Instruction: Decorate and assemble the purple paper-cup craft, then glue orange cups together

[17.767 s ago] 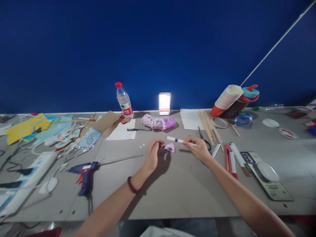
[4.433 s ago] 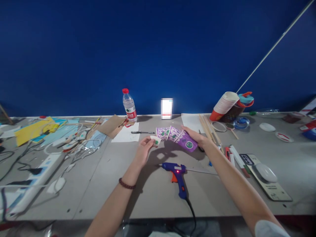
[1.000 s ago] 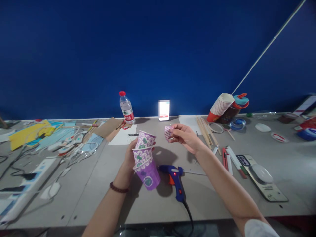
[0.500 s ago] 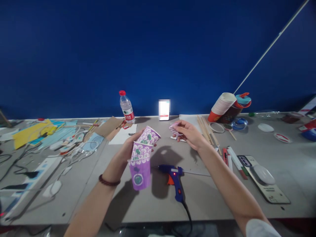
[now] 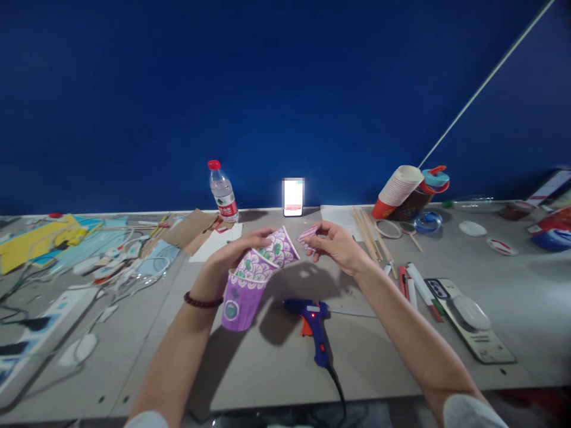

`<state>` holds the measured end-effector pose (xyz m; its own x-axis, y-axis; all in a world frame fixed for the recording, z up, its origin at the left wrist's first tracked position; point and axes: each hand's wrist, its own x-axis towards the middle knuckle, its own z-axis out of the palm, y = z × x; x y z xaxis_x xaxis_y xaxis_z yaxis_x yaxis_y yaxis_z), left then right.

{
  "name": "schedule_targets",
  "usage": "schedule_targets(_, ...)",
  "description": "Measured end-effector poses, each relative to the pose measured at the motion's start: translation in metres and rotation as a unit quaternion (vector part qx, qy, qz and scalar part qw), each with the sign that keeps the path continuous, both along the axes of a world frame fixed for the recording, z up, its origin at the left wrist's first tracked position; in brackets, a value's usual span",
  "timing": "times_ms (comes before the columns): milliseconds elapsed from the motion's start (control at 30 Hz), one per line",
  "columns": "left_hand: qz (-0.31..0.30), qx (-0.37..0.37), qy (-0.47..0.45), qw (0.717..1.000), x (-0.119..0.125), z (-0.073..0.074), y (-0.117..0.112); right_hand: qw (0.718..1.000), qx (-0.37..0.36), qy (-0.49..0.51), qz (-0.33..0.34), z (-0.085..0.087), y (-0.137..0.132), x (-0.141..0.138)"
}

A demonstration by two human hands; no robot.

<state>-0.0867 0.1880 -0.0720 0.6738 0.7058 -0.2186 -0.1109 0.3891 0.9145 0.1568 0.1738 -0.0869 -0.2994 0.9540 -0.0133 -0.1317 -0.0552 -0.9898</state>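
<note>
A curved chain of purple patterned paper cups [image 5: 243, 300], joined end to end, hangs from my left hand [image 5: 238, 249]. Its fingers wrap over the upper cup, whose rim faces right. The cups carry white scallops and green marks; the lowest one has a round green emblem. Between the thumb and fingers of my right hand [image 5: 334, 245] is a small purple-and-white patterned paper piece [image 5: 307, 236]. That piece is just right of the upper cup's rim, apart from it. Below the hands lies a blue glue gun [image 5: 316, 333] with a glowing red light and an orange trigger.
A water bottle [image 5: 223, 196] and a lit phone [image 5: 293, 199] stand by the blue wall. Stacked paper cups [image 5: 399, 187], wooden sticks [image 5: 368, 235], markers [image 5: 419, 285] and a phone-shaped case with a mouse [image 5: 470, 315] are on the right. A power strip [image 5: 49, 339] lies left.
My left hand has tilted the cup chain so the upper cup's rim points more to the right. The gap to the paper piece in my right hand has narrowed.
</note>
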Motion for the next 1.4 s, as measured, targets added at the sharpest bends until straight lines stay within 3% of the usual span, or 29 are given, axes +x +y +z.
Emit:
schedule_targets(267, -0.005, 0.029, 0.06, 0.998, -0.004, 0.004, -0.004, 0.998, -0.034, -0.042, 0.025, -0.01, 0.004, -0.004)
schedule_targets(567, -0.042, 0.028, 0.041, 0.998, -0.006, -0.004, 0.002, 0.996, -0.043, -0.062, 0.042, -0.012, 0.003, -0.008)
schedule_targets(1400, -0.07, 0.028, 0.03, 0.997, -0.001, 0.002, -0.005, 0.993, -0.006, -0.114, 0.024, -0.027, 0.006, -0.011)
